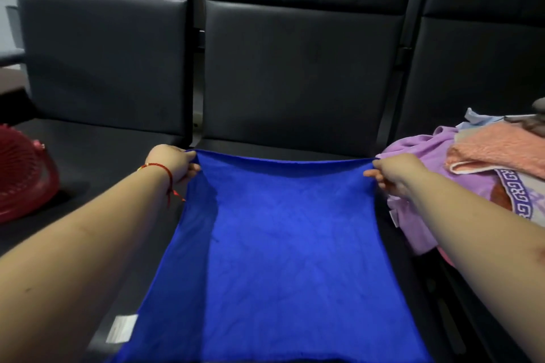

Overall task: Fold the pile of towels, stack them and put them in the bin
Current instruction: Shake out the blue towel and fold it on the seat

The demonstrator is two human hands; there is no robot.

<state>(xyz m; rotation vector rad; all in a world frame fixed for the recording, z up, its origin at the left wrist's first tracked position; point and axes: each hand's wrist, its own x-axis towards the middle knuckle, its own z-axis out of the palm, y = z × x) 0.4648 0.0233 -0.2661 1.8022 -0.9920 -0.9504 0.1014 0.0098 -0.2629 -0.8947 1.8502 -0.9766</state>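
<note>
A bright blue towel (283,247) lies spread over the middle black seat, reaching from the seat back toward me. My left hand (174,163) pinches its far left corner. My right hand (393,172) pinches its far right corner, so the far edge is stretched between both hands. A white label (121,328) hangs at the towel's near left edge. On the right seat is a pile of unfolded towels: a purple one (424,153), a peach one (498,147) on top, and a patterned one (516,194). A red basket (20,177) stands on the left seat.
A row of black padded seats (295,68) with upright backs fills the view. A gap with a metal bracket (198,115) separates the left and middle seats. A pale blue cloth (477,121) peeks out behind the pile.
</note>
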